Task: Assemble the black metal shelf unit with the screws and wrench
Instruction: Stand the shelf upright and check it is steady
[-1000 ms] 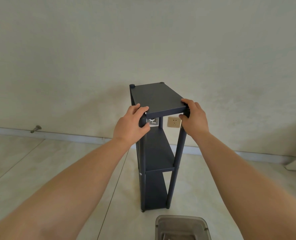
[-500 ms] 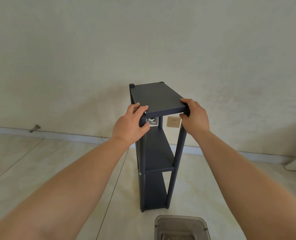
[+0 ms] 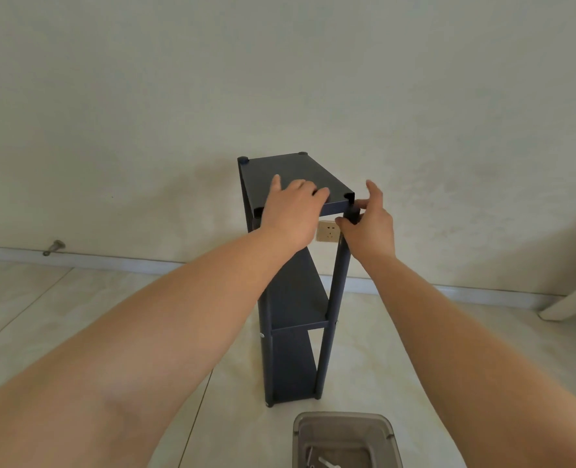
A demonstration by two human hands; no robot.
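Observation:
The black metal shelf unit [image 3: 293, 298] stands upright on the floor in front of the wall, with three panels between round posts. My left hand [image 3: 291, 211] lies flat on the near part of the top panel [image 3: 290, 170], fingers spread. My right hand [image 3: 367, 221] pinches the top of the near right post [image 3: 338, 275] just below the panel's notched corner. That corner shows an open cut-out above the post. At the bottom edge, a grey plastic bin [image 3: 345, 430] holds small metal parts, seen only in part.
A beige wall socket [image 3: 327, 232] shows behind the shelf. A metal door stop [image 3: 53, 247] sticks out of the baseboard at the left. A white furniture leg [image 3: 570, 298] stands at the right edge. Pale floor tiles surround the shelf.
My left hand let go of the near left corner and moved onto the top panel. My right hand slid from gripping the right corner to pinching the post below it.

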